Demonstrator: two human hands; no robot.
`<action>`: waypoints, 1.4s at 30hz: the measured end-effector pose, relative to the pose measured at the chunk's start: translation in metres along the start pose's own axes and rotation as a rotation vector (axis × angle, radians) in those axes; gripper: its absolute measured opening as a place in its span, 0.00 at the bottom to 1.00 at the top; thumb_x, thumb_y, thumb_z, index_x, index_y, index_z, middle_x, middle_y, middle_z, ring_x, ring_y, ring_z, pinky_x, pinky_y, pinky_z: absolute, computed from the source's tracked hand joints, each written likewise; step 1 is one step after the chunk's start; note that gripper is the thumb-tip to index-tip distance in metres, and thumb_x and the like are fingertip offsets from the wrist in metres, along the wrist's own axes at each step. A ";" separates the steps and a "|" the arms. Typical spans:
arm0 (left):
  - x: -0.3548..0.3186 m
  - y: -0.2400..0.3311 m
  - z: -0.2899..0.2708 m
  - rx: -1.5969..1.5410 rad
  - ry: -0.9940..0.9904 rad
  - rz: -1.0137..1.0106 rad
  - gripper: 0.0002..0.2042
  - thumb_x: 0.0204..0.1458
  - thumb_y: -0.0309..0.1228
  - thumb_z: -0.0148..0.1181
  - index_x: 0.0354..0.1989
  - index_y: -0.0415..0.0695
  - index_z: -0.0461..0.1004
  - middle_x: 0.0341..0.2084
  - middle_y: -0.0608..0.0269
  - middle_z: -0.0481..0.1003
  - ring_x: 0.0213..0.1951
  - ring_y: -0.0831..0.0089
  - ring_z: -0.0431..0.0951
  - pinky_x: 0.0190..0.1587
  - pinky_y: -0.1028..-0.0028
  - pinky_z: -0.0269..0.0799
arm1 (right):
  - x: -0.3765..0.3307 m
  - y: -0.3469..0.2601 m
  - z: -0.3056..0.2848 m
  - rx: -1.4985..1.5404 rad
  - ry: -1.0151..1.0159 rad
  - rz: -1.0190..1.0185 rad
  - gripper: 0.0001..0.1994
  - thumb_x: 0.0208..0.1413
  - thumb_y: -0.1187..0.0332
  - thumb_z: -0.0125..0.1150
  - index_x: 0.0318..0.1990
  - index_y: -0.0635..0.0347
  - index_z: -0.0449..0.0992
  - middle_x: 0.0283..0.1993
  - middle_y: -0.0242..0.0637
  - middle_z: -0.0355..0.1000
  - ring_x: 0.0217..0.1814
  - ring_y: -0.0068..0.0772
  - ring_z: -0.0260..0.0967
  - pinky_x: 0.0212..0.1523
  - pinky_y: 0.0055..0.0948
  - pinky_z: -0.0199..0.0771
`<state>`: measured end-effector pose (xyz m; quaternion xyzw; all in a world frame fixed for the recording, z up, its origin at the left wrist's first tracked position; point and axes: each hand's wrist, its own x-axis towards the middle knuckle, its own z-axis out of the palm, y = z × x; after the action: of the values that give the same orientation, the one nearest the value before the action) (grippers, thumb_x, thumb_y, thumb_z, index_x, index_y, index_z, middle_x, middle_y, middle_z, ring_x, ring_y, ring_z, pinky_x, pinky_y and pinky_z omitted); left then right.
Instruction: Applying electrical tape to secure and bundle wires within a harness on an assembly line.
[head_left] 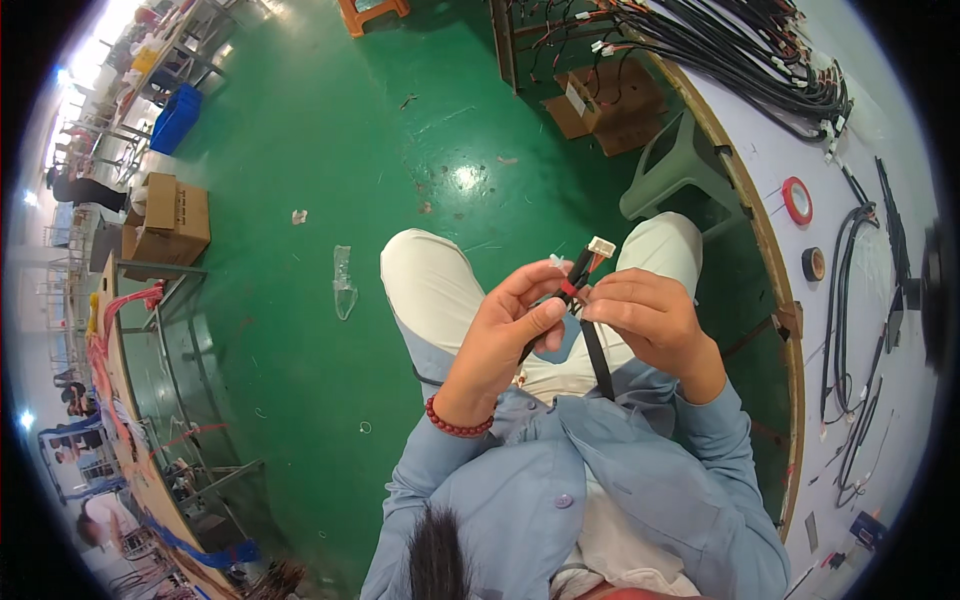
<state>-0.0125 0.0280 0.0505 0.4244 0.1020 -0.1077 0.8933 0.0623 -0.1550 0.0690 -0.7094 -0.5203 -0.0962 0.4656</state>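
Note:
Above my lap, my left hand is closed round a black-sleeved wire harness. A white plug connector tops the harness, with short red and dark wires running into it. Beside it a smaller white connector shows at my left fingertips. A band of red tape wraps the black sleeves between my hands. My right hand is pinched against the harness by this band; its fingertips partly hide what lies between them. One sleeved length hangs down toward my jacket.
On the white table at my right lie a heap of black cables, a red tape roll, a black tape roll and loose harnesses. A green stool and open carton stand by its edge. Another bench runs along the left.

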 end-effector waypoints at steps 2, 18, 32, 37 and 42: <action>0.001 0.000 0.001 -0.044 -0.008 -0.013 0.16 0.55 0.26 0.55 0.52 0.39 0.67 0.38 0.58 0.75 0.23 0.81 0.68 0.23 0.83 0.61 | 0.000 0.000 -0.001 0.005 -0.022 0.022 0.13 0.37 0.81 0.62 0.35 0.65 0.74 0.31 0.42 0.74 0.33 0.42 0.73 0.33 0.31 0.74; -0.004 -0.003 0.002 0.143 0.090 0.114 0.15 0.53 0.26 0.57 0.50 0.38 0.69 0.36 0.58 0.77 0.22 0.82 0.68 0.22 0.85 0.60 | -0.006 -0.017 0.006 0.439 0.006 0.399 0.05 0.49 0.78 0.60 0.35 0.63 0.75 0.31 0.38 0.73 0.34 0.33 0.70 0.35 0.27 0.70; 0.000 -0.002 -0.006 -0.063 0.030 0.006 0.12 0.51 0.25 0.59 0.44 0.37 0.71 0.36 0.59 0.75 0.20 0.81 0.64 0.22 0.83 0.57 | -0.004 -0.011 0.002 0.255 -0.038 0.338 0.08 0.48 0.81 0.57 0.36 0.64 0.75 0.35 0.42 0.73 0.35 0.37 0.72 0.33 0.26 0.71; 0.001 -0.005 -0.006 -0.074 0.058 0.006 0.12 0.51 0.23 0.60 0.44 0.38 0.72 0.33 0.61 0.76 0.20 0.82 0.65 0.22 0.83 0.57 | -0.004 -0.010 0.006 0.166 -0.018 0.260 0.07 0.47 0.80 0.59 0.36 0.65 0.75 0.34 0.43 0.73 0.36 0.37 0.73 0.34 0.28 0.72; -0.001 -0.005 0.001 -0.057 0.113 0.029 0.11 0.50 0.23 0.60 0.43 0.38 0.73 0.30 0.63 0.76 0.20 0.82 0.65 0.21 0.83 0.57 | -0.005 -0.013 0.008 0.412 0.050 0.439 0.05 0.47 0.75 0.64 0.33 0.63 0.76 0.32 0.39 0.73 0.35 0.33 0.72 0.34 0.25 0.71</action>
<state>-0.0142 0.0240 0.0481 0.4057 0.1492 -0.0678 0.8992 0.0460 -0.1519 0.0687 -0.6928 -0.3513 0.0969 0.6223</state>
